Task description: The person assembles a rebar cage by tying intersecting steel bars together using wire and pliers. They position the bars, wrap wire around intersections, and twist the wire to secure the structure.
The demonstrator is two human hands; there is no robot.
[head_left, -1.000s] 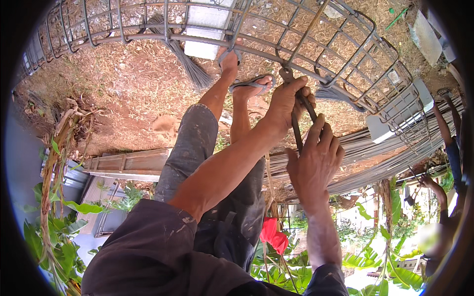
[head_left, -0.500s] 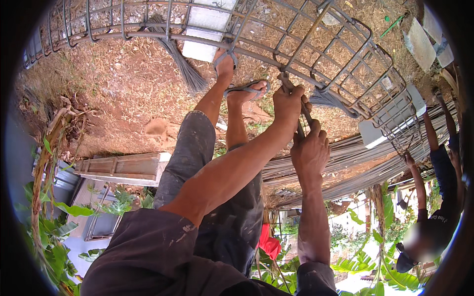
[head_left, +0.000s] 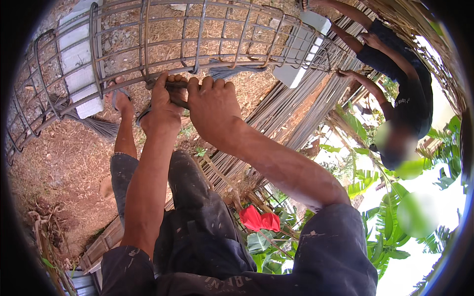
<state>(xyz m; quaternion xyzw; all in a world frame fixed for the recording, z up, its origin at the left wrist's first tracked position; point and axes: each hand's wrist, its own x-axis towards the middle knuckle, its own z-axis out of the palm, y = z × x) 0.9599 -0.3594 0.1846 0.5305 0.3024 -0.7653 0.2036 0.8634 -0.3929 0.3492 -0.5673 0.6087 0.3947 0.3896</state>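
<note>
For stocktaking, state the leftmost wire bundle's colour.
The wire bundle is grey; the head view shows it best.

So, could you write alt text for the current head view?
A person's left hand and right hand grip a dark metal tool beside a long rebar cage, while a co-worker in dark clothes reaches toward its right end.

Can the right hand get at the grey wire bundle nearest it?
Probably yes: nothing shows between the right hand and the grey wire bundle, though it would likely first have to release the dark tool.
</note>
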